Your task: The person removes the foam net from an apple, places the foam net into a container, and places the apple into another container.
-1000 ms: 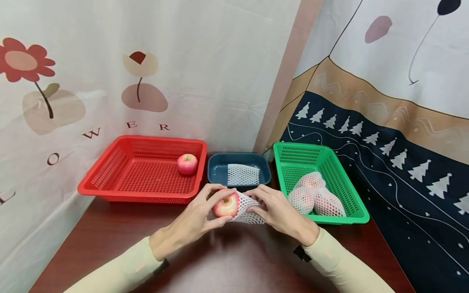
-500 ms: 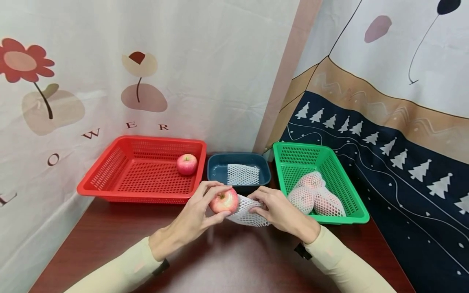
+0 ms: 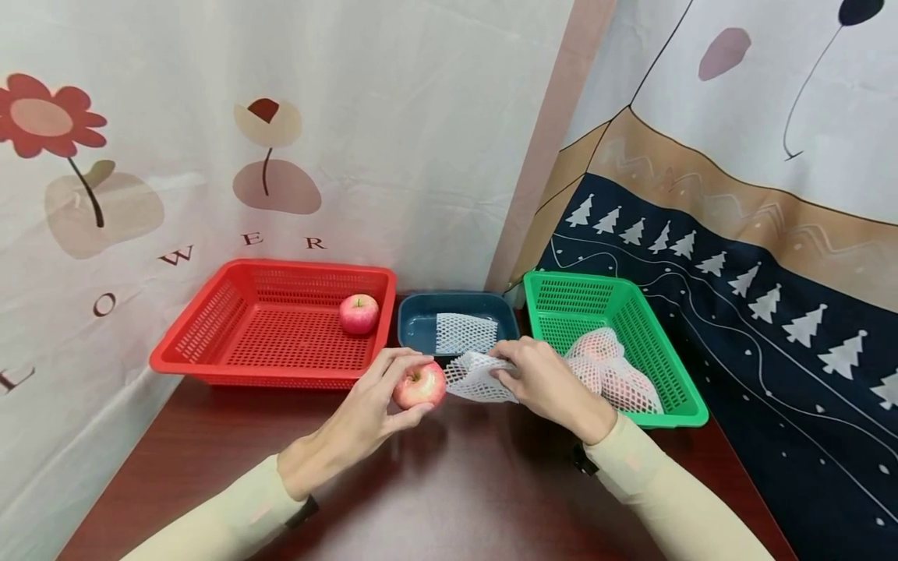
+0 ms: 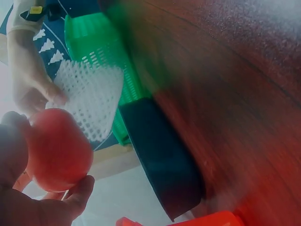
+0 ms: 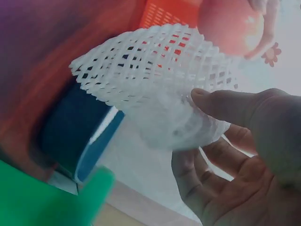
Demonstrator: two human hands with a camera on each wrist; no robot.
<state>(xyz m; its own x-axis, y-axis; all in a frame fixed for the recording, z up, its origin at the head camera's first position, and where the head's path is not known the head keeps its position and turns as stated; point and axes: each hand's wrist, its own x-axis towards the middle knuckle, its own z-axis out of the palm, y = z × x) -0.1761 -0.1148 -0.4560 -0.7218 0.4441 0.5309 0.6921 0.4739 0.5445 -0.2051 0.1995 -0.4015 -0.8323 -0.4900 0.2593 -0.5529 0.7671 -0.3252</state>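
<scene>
My left hand [image 3: 365, 409] holds a red apple [image 3: 419, 386] between thumb and fingers, above the table's middle. In the left wrist view the same apple [image 4: 59, 150] is bare. Just to its right, a white foam net sleeve [image 3: 480, 378] is pinched by my right hand [image 3: 543, 386]. The right wrist view shows the foam net [image 5: 155, 70] spread wide, with the thumb on it and fingers beneath. Apple and net look apart in the head view.
A red basket [image 3: 196, 360] at the left holds one apple [image 3: 358, 314]. The blue tray [image 3: 414, 336] behind my hands has a flat foam net [image 3: 466, 335] in it. At the right, a green basket [image 3: 673, 382] holds several net-wrapped apples [image 3: 624, 382]. Patterned curtains [image 3: 421, 140] hang behind.
The apple has come away from the net's mouth and shifted slightly left in my left hand. My right hand has moved up and right with the net, which is now bunched.
</scene>
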